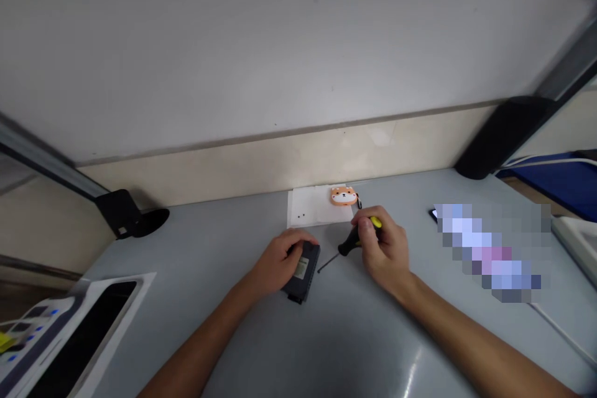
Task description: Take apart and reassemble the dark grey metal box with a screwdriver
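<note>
My left hand (278, 262) is closed round the upper part of a dark, box-shaped device (306, 272) with a pale label on its face. The device rests on the grey table. In my right hand (386, 250) is a screwdriver (349, 244) with a black and yellow handle. Its thin shaft points down and left, and the tip, with a small dark end, is just right of the device, seemingly apart from it. Beyond both hands, two tiny dark pieces, perhaps screws (301, 216), lie on a sheet of white paper (317, 202).
An orange and white animal-face case (344, 196) sits on the paper's right side. A blurred-out phone-like object (485, 252) with a white cable (562, 333) lies at right. At left are a power strip (35, 336) and a black-topped item (86, 336). A wall (261, 165) closes the back.
</note>
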`<state>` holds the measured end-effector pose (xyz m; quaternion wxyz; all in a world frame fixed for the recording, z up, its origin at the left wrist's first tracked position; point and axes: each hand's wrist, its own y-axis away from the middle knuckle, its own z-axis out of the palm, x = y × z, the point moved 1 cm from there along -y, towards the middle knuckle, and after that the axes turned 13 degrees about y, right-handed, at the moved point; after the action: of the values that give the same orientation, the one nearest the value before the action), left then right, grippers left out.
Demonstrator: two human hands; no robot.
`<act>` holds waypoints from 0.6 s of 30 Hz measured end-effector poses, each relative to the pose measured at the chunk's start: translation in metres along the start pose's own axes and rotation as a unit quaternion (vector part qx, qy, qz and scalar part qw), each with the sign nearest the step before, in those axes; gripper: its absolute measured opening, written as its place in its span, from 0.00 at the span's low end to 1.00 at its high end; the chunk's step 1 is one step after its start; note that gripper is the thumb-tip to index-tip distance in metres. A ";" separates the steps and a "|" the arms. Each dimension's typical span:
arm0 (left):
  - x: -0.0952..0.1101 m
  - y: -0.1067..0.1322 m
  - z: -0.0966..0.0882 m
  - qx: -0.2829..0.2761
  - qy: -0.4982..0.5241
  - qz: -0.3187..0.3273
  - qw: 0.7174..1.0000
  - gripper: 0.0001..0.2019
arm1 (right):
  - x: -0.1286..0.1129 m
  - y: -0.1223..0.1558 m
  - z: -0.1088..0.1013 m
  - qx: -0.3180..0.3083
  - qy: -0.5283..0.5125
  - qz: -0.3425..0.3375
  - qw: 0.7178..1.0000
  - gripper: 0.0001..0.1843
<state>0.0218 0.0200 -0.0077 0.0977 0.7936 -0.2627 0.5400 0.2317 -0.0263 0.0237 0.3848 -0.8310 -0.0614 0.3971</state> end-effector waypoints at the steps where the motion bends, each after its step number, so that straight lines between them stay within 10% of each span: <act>1: 0.000 0.000 0.000 0.000 0.000 0.001 1.000 0.18 | -0.002 0.002 0.001 -0.012 -0.007 -0.007 1.000 0.11; 18: 0.000 -0.001 0.001 0.005 0.000 0.000 1.000 0.17 | -0.017 0.015 0.003 -0.066 -0.048 -0.053 0.995 0.09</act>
<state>0.0234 0.0204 -0.0075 0.0938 0.7939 -0.2601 0.5416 0.2147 -0.0415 0.0229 0.3462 -0.8302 -0.1492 0.4107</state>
